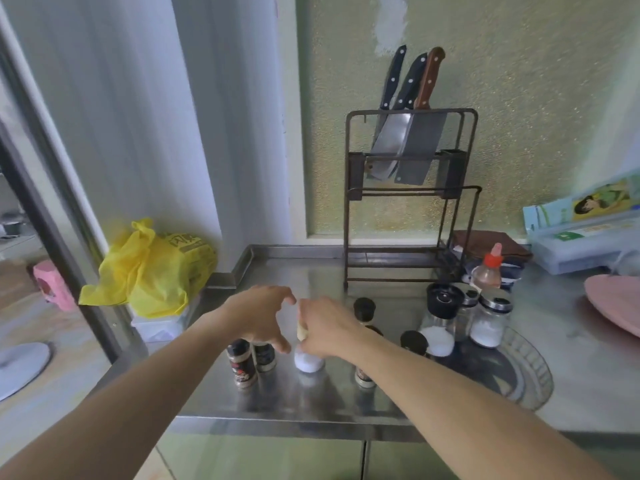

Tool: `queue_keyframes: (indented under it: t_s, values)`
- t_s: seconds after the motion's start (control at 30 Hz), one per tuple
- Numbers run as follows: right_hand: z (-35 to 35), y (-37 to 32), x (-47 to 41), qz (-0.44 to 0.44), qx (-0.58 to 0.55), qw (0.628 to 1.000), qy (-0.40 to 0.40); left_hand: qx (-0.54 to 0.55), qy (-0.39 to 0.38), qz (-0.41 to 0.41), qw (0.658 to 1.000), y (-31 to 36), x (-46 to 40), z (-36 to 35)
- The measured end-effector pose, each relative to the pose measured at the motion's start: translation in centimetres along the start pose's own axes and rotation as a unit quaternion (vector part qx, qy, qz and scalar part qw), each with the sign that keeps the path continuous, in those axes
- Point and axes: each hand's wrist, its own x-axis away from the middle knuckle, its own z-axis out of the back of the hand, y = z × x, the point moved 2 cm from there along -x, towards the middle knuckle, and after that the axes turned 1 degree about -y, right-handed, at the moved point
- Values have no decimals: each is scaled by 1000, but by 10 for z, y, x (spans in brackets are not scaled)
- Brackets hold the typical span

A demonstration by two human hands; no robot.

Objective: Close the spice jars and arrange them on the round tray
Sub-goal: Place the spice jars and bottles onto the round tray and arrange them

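Fingertips of my right hand [325, 329] pinch a small pale lid piece [302, 331] directly over the white-filled jar [309, 362], which stands on the steel counter [311, 400] just beneath them. My left hand [261, 315] hovers beside it, fingers spread and curled like a claw, holding nothing. Just below those left fingers stand two dark-capped spice jars [242, 363]; to the right of my right hand more jars wait, some already on the round glass tray [533, 375] (the tall salt ones near its far rim). From this one head view the jar looks like smooth glass, light but slippery and breakable, so I judge it best gripped round its body while the lid goes on.
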Motion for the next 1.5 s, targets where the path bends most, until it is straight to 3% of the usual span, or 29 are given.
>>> queue_keyframes:
  t_s: [0.23,0.37,0.5,0.67,0.93,1.2,1.5]
  values:
    - [119,49,71,-26,-120,978,168,107,65,-74,989,52,9,40]
    - [165,121,128,-133,-123,959,218,143,124,-151,970,121,-3,53]
    - [155,192,170,-247,-115,936,223,166,127,-191,959,189,-24,41]
    - [104,253,189,-343,-101,921,156,158,111,-192,962,230,-46,23]
    - [55,280,178,-339,-117,922,148,165,140,-168,962,278,-108,34]
    - [30,297,176,-302,-114,936,140,120,88,-172,974,338,-203,11]
    - [-5,320,172,-244,-229,920,203,163,39,-159,973,348,-239,-9]
